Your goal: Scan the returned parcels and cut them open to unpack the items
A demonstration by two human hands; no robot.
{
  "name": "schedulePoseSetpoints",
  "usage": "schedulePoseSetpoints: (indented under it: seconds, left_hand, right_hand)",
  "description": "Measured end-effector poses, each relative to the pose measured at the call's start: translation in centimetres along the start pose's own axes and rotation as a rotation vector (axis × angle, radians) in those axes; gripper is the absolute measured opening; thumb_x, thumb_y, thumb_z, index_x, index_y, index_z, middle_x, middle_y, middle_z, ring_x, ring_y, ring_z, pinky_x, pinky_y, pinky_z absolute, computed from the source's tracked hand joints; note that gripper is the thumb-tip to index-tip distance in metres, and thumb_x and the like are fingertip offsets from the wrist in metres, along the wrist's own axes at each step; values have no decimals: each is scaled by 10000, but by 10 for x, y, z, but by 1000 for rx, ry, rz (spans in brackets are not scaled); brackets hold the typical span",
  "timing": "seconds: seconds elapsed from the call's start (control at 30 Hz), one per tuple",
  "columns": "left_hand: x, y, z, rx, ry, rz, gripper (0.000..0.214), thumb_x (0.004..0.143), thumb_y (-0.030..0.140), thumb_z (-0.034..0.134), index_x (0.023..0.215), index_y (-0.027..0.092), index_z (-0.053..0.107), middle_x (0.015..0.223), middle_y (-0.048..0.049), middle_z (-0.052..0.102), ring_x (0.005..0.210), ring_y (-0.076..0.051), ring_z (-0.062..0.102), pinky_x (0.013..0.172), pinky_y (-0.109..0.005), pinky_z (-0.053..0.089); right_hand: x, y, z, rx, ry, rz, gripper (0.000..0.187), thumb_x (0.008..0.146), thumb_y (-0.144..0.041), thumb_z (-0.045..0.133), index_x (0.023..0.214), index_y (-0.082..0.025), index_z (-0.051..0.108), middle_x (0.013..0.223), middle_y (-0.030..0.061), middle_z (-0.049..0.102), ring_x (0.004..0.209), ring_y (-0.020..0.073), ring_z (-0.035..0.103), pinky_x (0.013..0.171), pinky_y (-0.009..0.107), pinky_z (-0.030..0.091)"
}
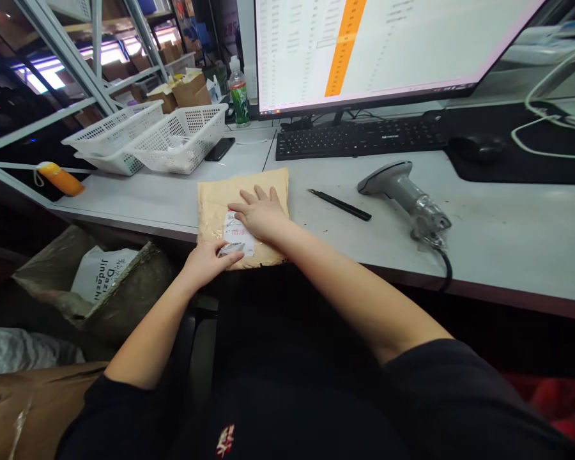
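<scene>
A yellowish padded parcel (211,207) in wrinkled clear wrapping lies at the desk's front edge, its near side slightly overhanging. On top of it is a white label (246,246) with pinkish print. My right hand (263,216) rests on the parcel, palm down and fingers spread, covering part of the label. At the near left corner, my left hand (208,263) grips the parcel's edge, thumb across the top by the label. A shiny, creased bit of plastic (232,248) shows between thumb and forefinger. To the parcel's right lies a black utility knife (340,204).
A grey barcode scanner (407,191) lies at right. Behind are a keyboard (359,137), mouse (482,147) and monitor (388,51). White baskets (177,137), a phone (220,149) and a bottle (239,99) stand back left. Below left is an open bin (134,287).
</scene>
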State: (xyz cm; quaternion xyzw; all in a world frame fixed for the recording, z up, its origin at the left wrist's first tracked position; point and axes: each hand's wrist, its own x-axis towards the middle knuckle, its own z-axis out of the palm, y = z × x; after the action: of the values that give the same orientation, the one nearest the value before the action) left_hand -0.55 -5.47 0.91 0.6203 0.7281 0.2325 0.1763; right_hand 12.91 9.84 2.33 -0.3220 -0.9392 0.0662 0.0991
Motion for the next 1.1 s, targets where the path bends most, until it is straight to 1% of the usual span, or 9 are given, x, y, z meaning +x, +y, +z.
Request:
schedulePoseSetpoints:
  seconds: [0.2,0.3,0.4,0.47,0.57,0.67,0.8,0.93,1.1]
  left_hand:
    - [35,25,-24,234,109,181,129,854,324,627,804,224,691,778,-34,672,755,-229,597,622,-307,349]
    - [55,25,-28,290,134,171,96,851,270,611,802,212,669,814,-53,675,784,-242,601,637,-318,350]
    - [66,17,-19,210,39,141,86,797,280,673,804,197,653,821,-44,673,779,-234,612,637,-310,379]
    - [66,12,-10,133,21,109,238,751,396,748,845,195,661,834,-38,676,780,-235,618,644,-310,398]
    - [62,9,3,39,72,27,382,697,515,797,856,196,657,843,-37,675,786,-239,612,636,-310,392]
    - [59,7,13,22,158,9,340,706,482,804,763,194,634,795,-27,645,767,-223,588,631,-304,375]
    - [57,2,18,-46,183,69,281,773,436,754,719,189,632,755,-18,622,779,-217,574,684,-312,404]
    - [59,-3,15,-87,169,193,144,835,344,684,839,201,685,885,-30,681,926,-241,588,857,-353,432]
    - [62,-6,11,-94,165,204,127,854,314,634,859,196,681,938,-46,677,969,-242,585,904,-367,430]
  right_hand:
    - [-7,5,0,149,77,265,491,1035,-405,273,1492,-343,442,1610,57,296,1468,424,184,1128,703,117]
    - [-10,31,-11,178,94,214,518,1027,-410,292,1506,-271,430,1591,84,332,1445,393,259,1146,631,192]
    - [-23,73,-27,38,176,166,516,1003,-322,348,1469,-136,468,1515,149,436,1390,358,350,1134,528,278]
    - [-38,101,-35,-74,184,267,522,967,-274,410,1447,-76,468,1436,196,507,1321,350,431,1082,490,350]
    - [-59,128,-36,-161,21,453,481,935,-259,459,1388,-114,536,1272,188,629,1135,329,581,911,433,470]
    - [-72,136,-32,-206,-18,472,441,926,-203,427,1325,-172,612,1220,149,661,1082,308,613,843,398,486]
    - [-82,125,-45,-148,149,493,429,915,-216,432,1275,-175,662,1204,144,652,1047,299,624,822,378,479]
    - [-90,79,-77,-107,386,358,437,980,-293,384,1346,-217,611,1204,124,660,1045,280,622,798,352,460]
    - [-78,11,-88,-265,48,70,324,994,-332,466,1238,-274,670,996,84,739,866,243,668,632,294,388]
